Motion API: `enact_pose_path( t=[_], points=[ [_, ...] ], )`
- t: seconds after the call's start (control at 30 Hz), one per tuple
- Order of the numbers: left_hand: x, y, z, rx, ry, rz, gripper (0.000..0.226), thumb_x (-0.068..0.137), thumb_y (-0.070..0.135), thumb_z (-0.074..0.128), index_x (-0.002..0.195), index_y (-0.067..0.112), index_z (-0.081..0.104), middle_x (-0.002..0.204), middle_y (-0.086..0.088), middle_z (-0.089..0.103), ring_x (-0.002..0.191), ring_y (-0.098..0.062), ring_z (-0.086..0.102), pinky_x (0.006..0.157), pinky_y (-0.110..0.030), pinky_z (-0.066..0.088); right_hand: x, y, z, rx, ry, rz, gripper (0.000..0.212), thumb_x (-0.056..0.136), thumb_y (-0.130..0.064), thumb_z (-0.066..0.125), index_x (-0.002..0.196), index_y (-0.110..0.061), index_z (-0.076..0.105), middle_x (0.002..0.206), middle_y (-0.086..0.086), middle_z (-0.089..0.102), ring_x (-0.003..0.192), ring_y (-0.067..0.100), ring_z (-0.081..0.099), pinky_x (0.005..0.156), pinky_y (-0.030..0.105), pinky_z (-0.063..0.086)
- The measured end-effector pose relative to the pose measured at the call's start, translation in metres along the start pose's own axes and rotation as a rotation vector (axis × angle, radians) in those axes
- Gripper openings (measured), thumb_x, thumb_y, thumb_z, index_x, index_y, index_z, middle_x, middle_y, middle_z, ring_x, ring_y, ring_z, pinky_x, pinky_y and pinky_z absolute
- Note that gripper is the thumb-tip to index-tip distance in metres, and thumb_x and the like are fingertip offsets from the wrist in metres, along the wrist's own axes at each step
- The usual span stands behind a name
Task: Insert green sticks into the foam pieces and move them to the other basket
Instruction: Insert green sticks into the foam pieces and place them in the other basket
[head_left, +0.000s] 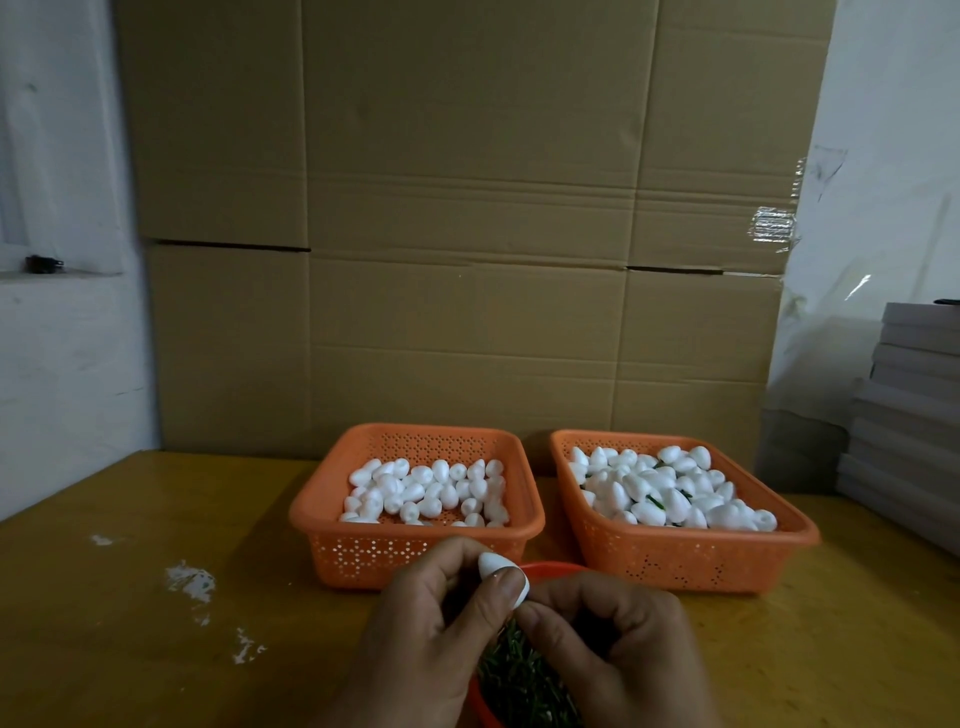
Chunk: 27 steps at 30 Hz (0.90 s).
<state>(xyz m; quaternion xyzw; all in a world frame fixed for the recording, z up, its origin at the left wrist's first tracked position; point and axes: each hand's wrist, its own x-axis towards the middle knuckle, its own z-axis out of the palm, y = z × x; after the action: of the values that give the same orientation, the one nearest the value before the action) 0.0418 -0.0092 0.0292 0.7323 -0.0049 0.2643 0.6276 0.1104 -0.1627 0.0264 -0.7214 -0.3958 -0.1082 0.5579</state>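
- Cardboard sheets (467, 208) stand upright across the far side and wall off the bench; they play no part in the work.
- Wooden table (156, 597) carries everything. White crumbs (189, 579) lie scattered on its left part, well apart from the hands.
- Stack of grey boards (914, 415) sits at the far right, clear of the reach path.
- Left basket (415, 551), orange: loose foam pieces with no green showing, so judged the supply.
- Right basket (691, 558), orange, just beside the left one: foam pieces with green stubs between them, so judged the destination. Placing the pair side by side keeps the transfer short.
- Red bowl (545, 569) of green sticks (524, 675) sits nearest the person, directly under the hands, so a stick is within a finger's reach.
- Left hand (436, 629): thumb and fingers curled, pinching one foam piece (501, 574) held above the bowl, narrow end tilted up and to the left.
- Right hand (613, 639): fingers curled, tips meeting at the lower end of that piece; likely pinching a stick for insertion, but the stick itself is hidden, so I cannot tell.
- Obstruction: near wall of the right basket stands between the hands and the drop spot; the piece must be lifted over it.
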Motion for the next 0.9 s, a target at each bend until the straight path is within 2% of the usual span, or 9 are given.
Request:
enact_pose_path(
  t=[0.07, 0.13, 0.23, 0.33, 0.4, 0.5, 0.63, 0.77, 0.9],
  points=[
    [0.0, 0.0, 0.0, -0.005, 0.002, -0.001, 0.039, 0.063, 0.07, 0.068, 0.083, 0.037, 0.069, 0.056, 0.015, 0.058, 0.051, 0.004, 0.053, 0.049, -0.014, 0.04, 0.0, -0.001, 0.001, 0.053, 0.009, 0.029, 0.01, 0.077, -0.027, 0.081, 0.08, -0.036, 0.08, 0.074, -0.009, 0.077, 0.07, 0.011, 0.074, 0.065, 0.037, 0.061],
    [-0.001, 0.001, 0.0, -0.043, 0.016, -0.021, 0.035, 0.066, 0.067, 0.075, 0.081, 0.036, 0.071, 0.055, 0.015, 0.059, 0.05, 0.004, 0.054, 0.047, -0.011, 0.04, 0.0, -0.001, 0.003, 0.086, 0.006, 0.054, 0.018, 0.077, -0.018, 0.083, 0.079, -0.036, 0.08, 0.075, -0.007, 0.078, 0.073, 0.011, 0.075, 0.067, 0.032, 0.061],
    [0.0, 0.0, 0.002, -0.089, 0.026, -0.06, 0.028, 0.068, 0.057, 0.073, 0.079, 0.031, 0.073, 0.052, 0.008, 0.057, 0.046, -0.001, 0.051, 0.044, -0.014, 0.039, 0.001, -0.002, 0.003, 0.123, -0.001, 0.085, 0.022, 0.075, -0.011, 0.083, 0.076, -0.033, 0.08, 0.072, -0.005, 0.077, 0.068, 0.009, 0.074, 0.061, 0.02, 0.056],
    [0.0, -0.001, 0.001, -0.117, 0.018, -0.072, 0.032, 0.065, 0.056, 0.07, 0.079, 0.028, 0.074, 0.053, 0.002, 0.056, 0.045, -0.006, 0.05, 0.044, -0.016, 0.039, 0.002, -0.002, 0.002, 0.156, -0.017, 0.111, 0.019, 0.076, -0.009, 0.084, 0.074, -0.027, 0.079, 0.068, 0.001, 0.076, 0.061, 0.01, 0.071, 0.056, 0.017, 0.051],
    [-0.001, -0.001, 0.002, -0.132, 0.004, -0.078, 0.031, 0.07, 0.057, 0.072, 0.083, 0.028, 0.075, 0.055, 0.001, 0.057, 0.045, -0.008, 0.05, 0.044, -0.018, 0.039, 0.002, 0.0, 0.002, 0.18, -0.007, 0.12, 0.019, 0.076, -0.008, 0.084, 0.073, -0.026, 0.079, 0.066, 0.003, 0.075, 0.057, 0.01, 0.069, 0.054, 0.017, 0.049],
    [-0.001, -0.001, 0.002, -0.146, -0.022, -0.076, 0.031, 0.078, 0.06, 0.071, 0.093, 0.033, 0.076, 0.058, -0.001, 0.058, 0.047, -0.012, 0.05, 0.043, -0.021, 0.038, 0.005, 0.005, 0.0, 0.188, 0.056, 0.134, 0.021, 0.077, -0.005, 0.082, 0.073, -0.026, 0.079, 0.067, 0.007, 0.074, 0.058, 0.017, 0.068, 0.055, 0.023, 0.052],
    [-0.002, -0.003, 0.003, -0.136, -0.047, -0.082, 0.029, 0.074, 0.059, 0.065, 0.092, 0.038, 0.074, 0.061, 0.0, 0.06, 0.049, -0.012, 0.052, 0.043, -0.021, 0.039, 0.013, 0.017, -0.013, 0.178, 0.143, 0.189, 0.023, 0.082, -0.006, 0.077, 0.077, -0.028, 0.078, 0.068, 0.008, 0.073, 0.057, 0.011, 0.062, 0.055, 0.023, 0.049],
    [-0.001, -0.007, 0.004, -0.112, -0.059, -0.084, 0.029, 0.07, 0.056, 0.063, 0.087, 0.035, 0.074, 0.059, 0.001, 0.06, 0.048, -0.011, 0.052, 0.044, -0.019, 0.04, 0.023, 0.035, -0.035, 0.12, 0.278, 0.239, 0.017, 0.085, -0.008, 0.074, 0.076, -0.022, 0.078, 0.074, -0.001, 0.076, 0.061, 0.008, 0.067, 0.06, 0.025, 0.053],
    [-0.001, -0.01, 0.006, -0.109, -0.074, -0.084, 0.028, 0.07, 0.053, 0.064, 0.085, 0.032, 0.074, 0.059, 0.0, 0.059, 0.048, -0.011, 0.052, 0.043, -0.018, 0.039, 0.033, 0.061, -0.06, 0.065, 0.441, 0.295, 0.013, 0.085, -0.009, 0.075, 0.084, -0.022, 0.075, 0.076, -0.012, 0.075, 0.069, -0.001, 0.068, 0.063, 0.02, 0.049]
  ],
)
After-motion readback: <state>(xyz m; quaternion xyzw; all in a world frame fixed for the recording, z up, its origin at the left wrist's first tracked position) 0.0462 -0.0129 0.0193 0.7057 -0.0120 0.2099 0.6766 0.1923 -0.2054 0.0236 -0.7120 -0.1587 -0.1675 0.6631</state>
